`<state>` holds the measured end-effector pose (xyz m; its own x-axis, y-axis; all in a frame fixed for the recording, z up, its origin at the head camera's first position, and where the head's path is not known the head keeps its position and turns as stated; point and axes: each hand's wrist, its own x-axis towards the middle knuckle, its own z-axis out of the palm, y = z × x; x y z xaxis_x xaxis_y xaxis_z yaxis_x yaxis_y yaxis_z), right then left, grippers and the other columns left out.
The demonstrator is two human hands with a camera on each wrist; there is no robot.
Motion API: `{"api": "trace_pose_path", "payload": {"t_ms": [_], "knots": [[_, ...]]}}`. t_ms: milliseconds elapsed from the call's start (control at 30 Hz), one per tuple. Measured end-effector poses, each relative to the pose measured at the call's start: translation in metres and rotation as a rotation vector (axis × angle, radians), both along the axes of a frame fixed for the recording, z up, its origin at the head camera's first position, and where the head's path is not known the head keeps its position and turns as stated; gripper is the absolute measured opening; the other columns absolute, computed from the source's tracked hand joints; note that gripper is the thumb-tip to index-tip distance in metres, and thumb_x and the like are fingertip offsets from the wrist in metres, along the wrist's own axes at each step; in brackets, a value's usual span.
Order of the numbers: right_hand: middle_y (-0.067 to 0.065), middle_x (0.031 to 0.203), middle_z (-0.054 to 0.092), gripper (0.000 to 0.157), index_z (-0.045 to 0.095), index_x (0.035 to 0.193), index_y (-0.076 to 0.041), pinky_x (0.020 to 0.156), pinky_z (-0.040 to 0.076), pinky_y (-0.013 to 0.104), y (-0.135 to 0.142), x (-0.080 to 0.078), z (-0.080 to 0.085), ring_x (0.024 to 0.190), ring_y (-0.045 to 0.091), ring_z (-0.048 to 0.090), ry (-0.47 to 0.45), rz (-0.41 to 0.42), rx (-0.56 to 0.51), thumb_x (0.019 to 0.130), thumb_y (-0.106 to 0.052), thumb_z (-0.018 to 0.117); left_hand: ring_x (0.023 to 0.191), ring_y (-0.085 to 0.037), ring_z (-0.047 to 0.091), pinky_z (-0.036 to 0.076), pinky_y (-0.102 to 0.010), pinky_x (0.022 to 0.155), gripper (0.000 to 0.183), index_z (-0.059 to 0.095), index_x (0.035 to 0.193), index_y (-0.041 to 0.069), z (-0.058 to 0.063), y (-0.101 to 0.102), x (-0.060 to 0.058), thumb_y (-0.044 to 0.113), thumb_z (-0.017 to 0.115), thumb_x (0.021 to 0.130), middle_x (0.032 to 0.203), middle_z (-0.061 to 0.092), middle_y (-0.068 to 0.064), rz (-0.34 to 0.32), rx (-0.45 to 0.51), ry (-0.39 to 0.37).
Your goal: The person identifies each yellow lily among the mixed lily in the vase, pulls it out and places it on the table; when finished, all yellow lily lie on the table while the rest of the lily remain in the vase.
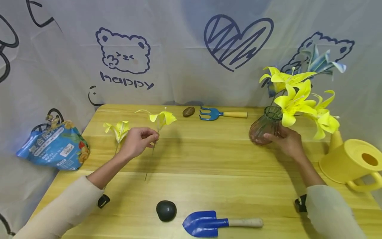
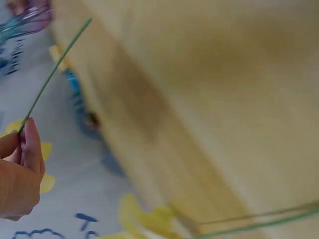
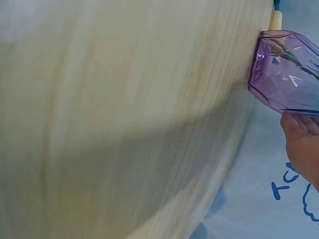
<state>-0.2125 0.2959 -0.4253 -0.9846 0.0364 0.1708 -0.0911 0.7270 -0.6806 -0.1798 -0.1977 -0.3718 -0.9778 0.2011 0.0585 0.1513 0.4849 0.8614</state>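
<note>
White cloth backdrop (image 1: 179,49), marked with dark line drawings, behind everything. Pale wooden bench (image 1: 215,159) carries the items.

Faceted, tinted glass vase (image 1: 262,126) at the right rear, holding three yellow lilies and a pale blue one. Right hand (image 1: 285,141) clamped on it from the right, thumb across the front. Whether the base touches the bench: cannot tell.

Blue printed plastic pouch (image 1: 56,149) at the bench's left edge, left of both loose flowers. Yellow plastic watering can (image 1: 343,159) to the right of the right hand, spout tip just below the lowest bloom.

Single yellow lily with thin green stem (image 1: 163,119) well left of the vase. Left hand (image 1: 140,141) pinches the stem below the bloom; rest of stem hangs down past the fingertips. Second yellow lily (image 1: 120,130) just left of that hand; left forearm crosses in front of its stem, hiding part.

Blue trowel with pale wooden handle (image 1: 221,222) at the front. Blue three-pronged hand fork (image 1: 215,114) along the rear, between held lily and vase. Rounded black stone (image 1: 166,211) left of the trowel. Smaller brown stone (image 1: 188,112) just left of the fork's prongs.
</note>
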Motion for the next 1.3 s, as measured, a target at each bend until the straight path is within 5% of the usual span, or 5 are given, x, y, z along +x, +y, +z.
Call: {"api": "trace_pose_path", "payload": {"t_ms": [200, 400, 733, 933, 1300], "knots": [[0.019, 0.11, 0.057, 0.055, 0.056, 0.118, -0.005, 0.08, 0.041, 0.049, -0.001, 0.001, 0.0, 0.102, 0.035, 0.053, 0.018, 0.007, -0.013, 0.076, -0.041, 0.065, 0.073, -0.028, 0.062, 0.052, -0.036, 0.063, 0.016, 0.063, 0.089, -0.006, -0.026, -0.016, 0.004, 0.008, 0.057, 0.086, 0.079, 0.062, -0.016, -0.022, -0.071, -0.133], [0.02, 0.11, 0.057, 0.055, 0.056, 0.117, -0.004, 0.08, 0.041, 0.049, -0.002, 0.001, 0.0, 0.102, 0.036, 0.052, 0.012, 0.006, -0.015, 0.076, -0.041, 0.065, 0.067, -0.027, 0.062, 0.052, -0.034, 0.06, 0.013, 0.062, 0.087, -0.01, -0.036, -0.022, 0.006, 0.002, 0.056, 0.084, 0.075, 0.062, -0.016, 0.01, -0.113, -0.157], [0.019, 0.114, 0.054, 0.061, 0.053, 0.121, -0.004, 0.081, 0.042, 0.047, 0.0, 0.002, -0.001, 0.104, 0.034, 0.052, -0.022, -0.011, -0.019, 0.076, -0.044, 0.064, 0.065, -0.025, 0.062, 0.052, -0.035, 0.06, 0.017, 0.063, 0.087, -0.006, -0.039, -0.029, 0.003, 0.008, 0.054, 0.087, 0.076, 0.064, -0.016, 0.082, -0.165, -0.217], [0.02, 0.119, 0.05, 0.066, 0.046, 0.127, -0.004, 0.083, 0.041, 0.049, 0.0, 0.002, -0.001, 0.107, 0.036, 0.049, -0.048, 0.002, -0.032, 0.077, -0.044, 0.064, 0.061, -0.023, 0.062, 0.052, -0.033, 0.056, 0.02, 0.065, 0.083, -0.005, -0.041, -0.031, 0.002, 0.011, 0.054, 0.086, 0.074, 0.064, -0.014, 0.1, -0.213, -0.181], [0.02, 0.113, 0.055, 0.056, 0.055, 0.118, -0.003, 0.08, 0.042, 0.049, -0.001, 0.002, 0.0, 0.103, 0.036, 0.052, -0.001, 0.013, -0.011, 0.077, -0.041, 0.064, 0.049, -0.023, 0.058, 0.044, -0.023, 0.042, 0.022, 0.064, 0.073, -0.006, -0.038, -0.028, 0.007, 0.005, 0.049, 0.085, 0.061, 0.062, -0.013, 0.096, -0.247, -0.145]]}}
